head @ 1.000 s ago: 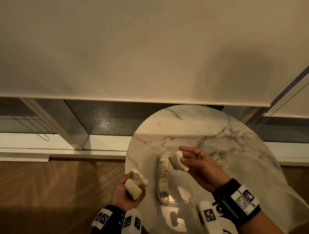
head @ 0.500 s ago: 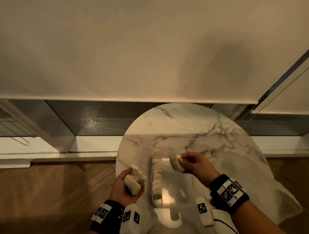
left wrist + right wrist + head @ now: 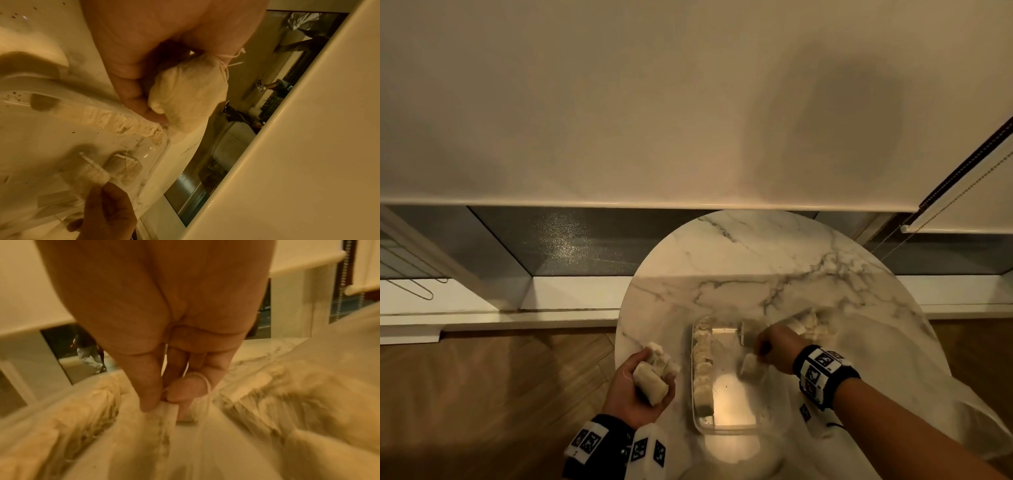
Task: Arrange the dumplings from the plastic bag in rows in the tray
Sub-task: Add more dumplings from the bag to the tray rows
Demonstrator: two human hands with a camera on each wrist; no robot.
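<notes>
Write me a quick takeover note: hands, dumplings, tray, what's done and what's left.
Left hand: grips a handful of dumplings, held left of the tray.
Right hand: fingers pinch one dumpling low over the tray's right side.
Done: one row along the tray's left wall.
Left: set this dumpling down, start the second row, use up the handful, then the rest in the plastic bag on the right.
</notes>
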